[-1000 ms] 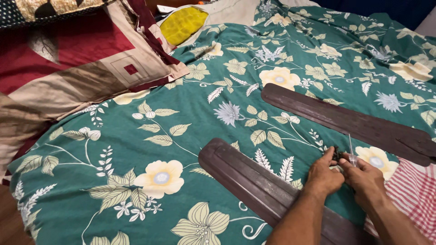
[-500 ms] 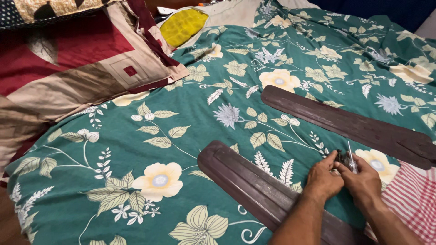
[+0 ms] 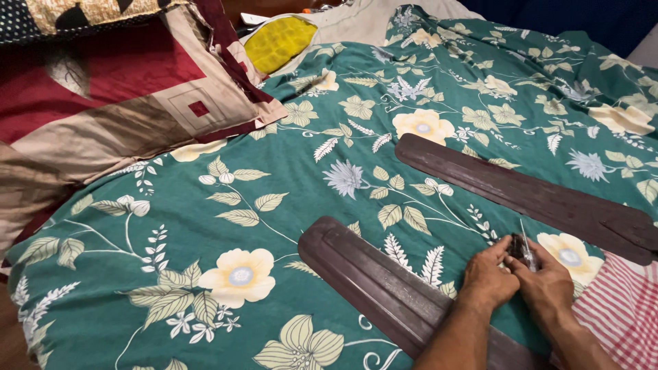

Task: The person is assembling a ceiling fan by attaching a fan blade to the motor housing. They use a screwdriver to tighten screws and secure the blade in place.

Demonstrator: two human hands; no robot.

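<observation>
Two long dark brown fan blades lie on a green floral bedsheet. The near blade runs under my forearms; the far blade lies beyond my hands. My left hand and my right hand are pressed together between the blades, both closed around a small dark metal part. A thin screwdriver shaft sticks up from my right hand's grip. How the part sits inside my fingers is hidden.
A red and beige patterned pillow lies at the left. A yellow cushion sits at the back. A red and white striped cloth lies at the lower right, under the end of the far blade.
My hands have stayed together on the small part, shifting only slightly. The blades have not moved.
</observation>
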